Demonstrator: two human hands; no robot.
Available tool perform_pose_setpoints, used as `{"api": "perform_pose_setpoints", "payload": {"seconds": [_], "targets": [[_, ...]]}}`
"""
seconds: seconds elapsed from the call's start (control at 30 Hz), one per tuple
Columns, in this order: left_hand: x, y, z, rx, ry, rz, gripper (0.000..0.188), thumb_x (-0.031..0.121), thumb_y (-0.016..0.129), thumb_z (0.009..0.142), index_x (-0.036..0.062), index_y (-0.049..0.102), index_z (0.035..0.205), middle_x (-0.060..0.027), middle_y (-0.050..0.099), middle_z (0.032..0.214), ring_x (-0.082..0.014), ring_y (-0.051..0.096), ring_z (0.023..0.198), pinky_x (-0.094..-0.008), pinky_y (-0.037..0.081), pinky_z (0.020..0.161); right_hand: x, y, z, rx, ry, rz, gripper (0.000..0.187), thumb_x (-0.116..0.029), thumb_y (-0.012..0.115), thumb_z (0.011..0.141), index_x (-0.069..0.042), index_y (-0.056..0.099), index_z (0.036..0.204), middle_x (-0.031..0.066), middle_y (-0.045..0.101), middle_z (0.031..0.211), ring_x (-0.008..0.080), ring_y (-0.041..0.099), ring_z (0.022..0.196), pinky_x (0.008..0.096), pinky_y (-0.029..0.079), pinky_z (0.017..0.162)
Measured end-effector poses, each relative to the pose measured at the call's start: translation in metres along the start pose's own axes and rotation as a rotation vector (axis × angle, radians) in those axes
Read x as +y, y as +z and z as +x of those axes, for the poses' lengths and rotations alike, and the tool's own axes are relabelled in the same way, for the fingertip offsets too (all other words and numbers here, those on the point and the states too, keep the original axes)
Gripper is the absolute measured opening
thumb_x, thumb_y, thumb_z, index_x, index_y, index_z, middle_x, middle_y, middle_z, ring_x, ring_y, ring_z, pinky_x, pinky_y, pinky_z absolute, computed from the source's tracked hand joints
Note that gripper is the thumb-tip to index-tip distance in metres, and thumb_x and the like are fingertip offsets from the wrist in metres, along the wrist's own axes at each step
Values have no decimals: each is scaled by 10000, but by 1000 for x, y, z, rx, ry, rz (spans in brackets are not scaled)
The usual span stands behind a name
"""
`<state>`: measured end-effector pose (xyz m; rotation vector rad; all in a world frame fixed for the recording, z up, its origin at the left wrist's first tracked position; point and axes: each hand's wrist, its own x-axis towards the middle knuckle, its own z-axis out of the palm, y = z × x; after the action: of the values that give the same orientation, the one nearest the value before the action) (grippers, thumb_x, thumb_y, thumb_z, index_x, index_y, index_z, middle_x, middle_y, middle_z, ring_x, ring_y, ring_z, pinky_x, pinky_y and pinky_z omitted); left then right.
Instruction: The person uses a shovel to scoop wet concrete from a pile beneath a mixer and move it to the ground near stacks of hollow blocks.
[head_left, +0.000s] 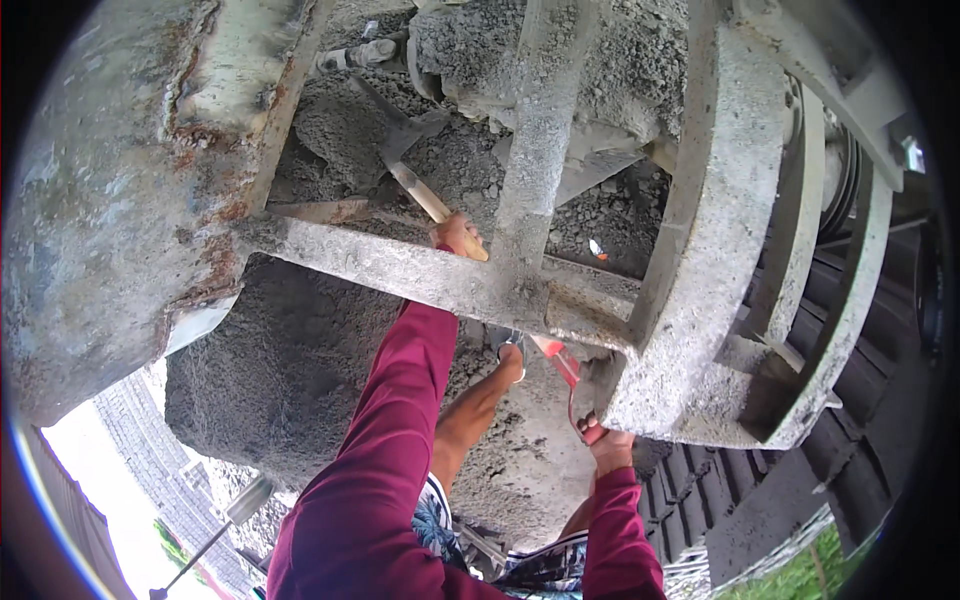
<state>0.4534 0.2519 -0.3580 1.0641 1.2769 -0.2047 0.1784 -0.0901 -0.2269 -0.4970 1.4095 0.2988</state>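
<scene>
Gripping a wooden-handled mattock in the left hand, fingers wrapped, by gray rubble beyond the crossbeam; clasping a red-handled tool in the right hand, fingers curled, nearer and right; ideally keeping knuckles off the crossbeam.

And over on the left looms a big curved metal shell, blotched with rust along its inner edge. Up top, a grey-crusted pipe fitting pokes in from the rubble; lower down, a small white-and-orange scrap catches the eye! Swing right: a dark ringed part sits behind pale curved bars, with rows of dark slats below, then bright green grass at the rim. Bottom left, a thin rod slants near a brick-patterned strip in glaring light.
</scene>
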Motion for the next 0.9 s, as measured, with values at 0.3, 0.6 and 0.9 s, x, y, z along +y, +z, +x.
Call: {"api": "perform_pose_setpoints", "payload": {"seconds": [0.3, 0.6, 0.9], "targets": [[-131, 39, -165, -85, 24, -105, 157, 207, 634, 881, 82, 540, 885, -65, 566, 687, -208, 556, 524, -385, 482, 440, -71, -123, -134, 19, -162, -127, 209, -251, 613, 751, -136, 454, 678, 12, 428, 537, 185, 432, 414, 325, 386, 384], [-285, 20, -391, -80, -375, -286, 196, 192, 666, 829, 91, 502, 866, -58, 533, 704, -185, 528, 542, -374, 480, 463, -170, -295, -315, 31, -302, -303, 213, -234, 631, 744, -95, 485, 675, 24, 427, 509, 172, 424, 393, 304, 379, 349], [-232, -151, -530, -91, -213, -777, 163, 234, 585, 758, 168, 436, 771, 58, 395, 612, -95, 411, 514, -285, 396, 520, -225, -334, -377, -67, -668, -903, 241, -221, 729, 804, -37, 653, 941, -27, 559, 644, 70, 502, 522, 194, 415, 490]]}}
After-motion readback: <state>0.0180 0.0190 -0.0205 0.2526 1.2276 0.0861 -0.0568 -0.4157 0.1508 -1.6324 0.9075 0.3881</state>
